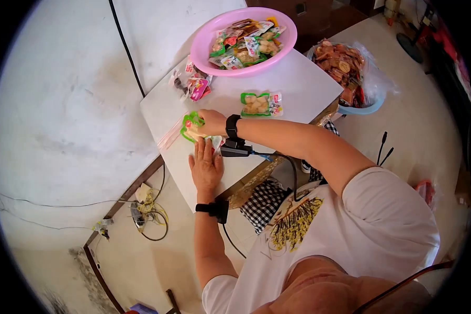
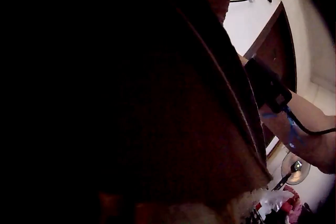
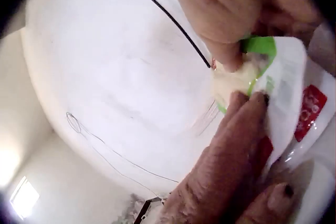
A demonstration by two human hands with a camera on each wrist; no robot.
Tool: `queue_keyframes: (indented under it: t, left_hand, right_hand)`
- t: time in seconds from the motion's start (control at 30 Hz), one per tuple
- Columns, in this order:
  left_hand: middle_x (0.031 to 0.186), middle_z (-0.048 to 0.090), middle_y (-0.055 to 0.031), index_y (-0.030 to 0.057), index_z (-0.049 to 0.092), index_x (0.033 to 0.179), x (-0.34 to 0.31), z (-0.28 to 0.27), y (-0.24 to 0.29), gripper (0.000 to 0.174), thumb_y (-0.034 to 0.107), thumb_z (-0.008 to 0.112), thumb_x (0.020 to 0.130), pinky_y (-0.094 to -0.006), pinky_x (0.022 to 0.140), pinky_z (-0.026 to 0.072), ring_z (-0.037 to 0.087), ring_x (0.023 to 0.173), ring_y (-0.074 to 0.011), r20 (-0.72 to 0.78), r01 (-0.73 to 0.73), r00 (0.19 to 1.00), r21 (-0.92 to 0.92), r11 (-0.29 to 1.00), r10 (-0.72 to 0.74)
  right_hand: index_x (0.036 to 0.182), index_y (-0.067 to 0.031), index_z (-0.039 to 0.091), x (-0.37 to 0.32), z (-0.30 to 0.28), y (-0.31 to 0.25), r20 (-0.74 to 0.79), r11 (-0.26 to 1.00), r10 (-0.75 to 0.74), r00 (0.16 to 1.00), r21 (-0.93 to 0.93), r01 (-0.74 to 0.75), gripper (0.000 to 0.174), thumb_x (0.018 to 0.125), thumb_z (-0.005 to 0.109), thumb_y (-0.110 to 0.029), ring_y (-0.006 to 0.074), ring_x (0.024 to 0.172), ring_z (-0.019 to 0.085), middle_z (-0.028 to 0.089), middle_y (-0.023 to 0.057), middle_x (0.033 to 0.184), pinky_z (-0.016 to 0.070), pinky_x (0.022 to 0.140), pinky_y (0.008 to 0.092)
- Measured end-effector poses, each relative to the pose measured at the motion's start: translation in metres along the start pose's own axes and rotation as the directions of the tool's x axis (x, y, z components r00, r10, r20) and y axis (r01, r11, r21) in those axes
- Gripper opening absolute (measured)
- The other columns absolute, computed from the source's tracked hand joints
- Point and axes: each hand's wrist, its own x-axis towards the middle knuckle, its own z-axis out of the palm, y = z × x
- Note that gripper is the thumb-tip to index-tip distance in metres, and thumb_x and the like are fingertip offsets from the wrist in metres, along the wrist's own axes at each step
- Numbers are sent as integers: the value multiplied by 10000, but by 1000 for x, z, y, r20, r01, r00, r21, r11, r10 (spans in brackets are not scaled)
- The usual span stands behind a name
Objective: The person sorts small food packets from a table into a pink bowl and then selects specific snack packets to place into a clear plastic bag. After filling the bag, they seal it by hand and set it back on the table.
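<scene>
A green-edged food packet [image 1: 192, 127] lies near the table's left edge, with pale contents. My right hand [image 1: 213, 123] grips its upper part with curled fingers, seen close up as the right hand [image 3: 226, 8] in the right wrist view. The left hand [image 1: 206, 170] rests with extended fingers on the packet's lower side; in the right wrist view the left hand [image 3: 220, 161] touches the packet [image 3: 283, 87] from below. White packaging with a red label [image 3: 312, 112] shows beside them. The left wrist view is mostly dark, with the right wrist's black device [image 2: 268, 85] at its side.
A pink basin [image 1: 199, 52] of packets stands at the table's far end. Nearby lie dark-and-pink packets [image 1: 198, 88] and another green-edged packet [image 1: 256, 104]. Beyond the table is a blue basin [image 1: 372, 107] with brown packets. A cable [image 1: 293, 172] hangs from the right wrist.
</scene>
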Motion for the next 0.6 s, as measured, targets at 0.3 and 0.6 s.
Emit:
queue_keyframes:
  t: [0.3, 0.6]
  left_hand:
    - [1434, 358, -254, 4, 369, 1381, -3, -4, 3, 746, 308, 674, 771, -464, 1034, 326, 441, 1223, -394, -161, 11, 987, -117, 993, -30]
    - [1355, 463, -234, -7, 452, 1316, 2, -12, 8, 671, 263, 692, 751, -450, 1029, 333, 474, 1210, -350, -139, 34, 989, -68, 997, -43]
  right_hand:
    - [976, 16, 552, -4, -91, -69, -13, 986, -88, 996, 144, 89, 577, 768, 728, -493, 176, 833, 563, 593, 120, 885, 466, 732, 313]
    - [975, 95, 589, 102, -206, -39, -97, 900, 89, 991, 435, -38, 445, 747, 782, -236, 161, 706, 634, 639, 128, 822, 520, 626, 293]
